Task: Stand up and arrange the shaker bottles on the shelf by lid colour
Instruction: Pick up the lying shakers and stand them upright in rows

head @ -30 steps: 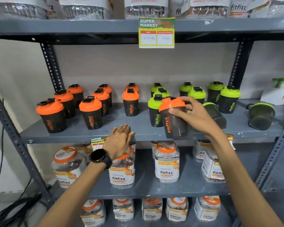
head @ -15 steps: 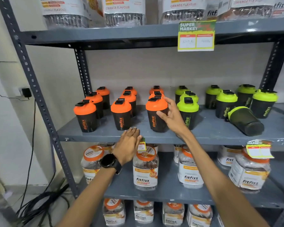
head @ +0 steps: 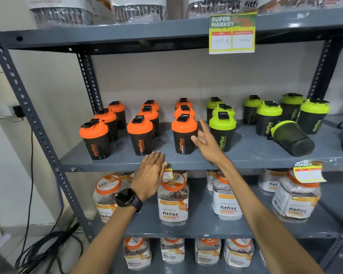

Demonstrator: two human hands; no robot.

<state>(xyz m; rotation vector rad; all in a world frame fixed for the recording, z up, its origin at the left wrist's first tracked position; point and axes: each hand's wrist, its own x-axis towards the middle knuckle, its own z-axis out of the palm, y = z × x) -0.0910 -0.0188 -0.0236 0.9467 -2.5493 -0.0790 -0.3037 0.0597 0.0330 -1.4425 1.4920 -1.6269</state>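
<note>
I've just let go: my right hand (head: 205, 140) is open beside the black orange-lidded plastic shaker bottle (head: 183, 133), now standing at nine o'clock of the green-lidded ones. Left hand (head: 150, 176) rests flat on the grey metal shelf (head: 246, 161). A tipped green-lidded bottle (head: 292, 137) waits at three o'clock.

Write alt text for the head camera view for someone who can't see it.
A right hand, open, sits beside an upright orange-lidded shaker on a grey shelf. Orange lids stand left, green lids right; one green shaker lies on its side. The left hand rests at the shelf's front edge.
</note>
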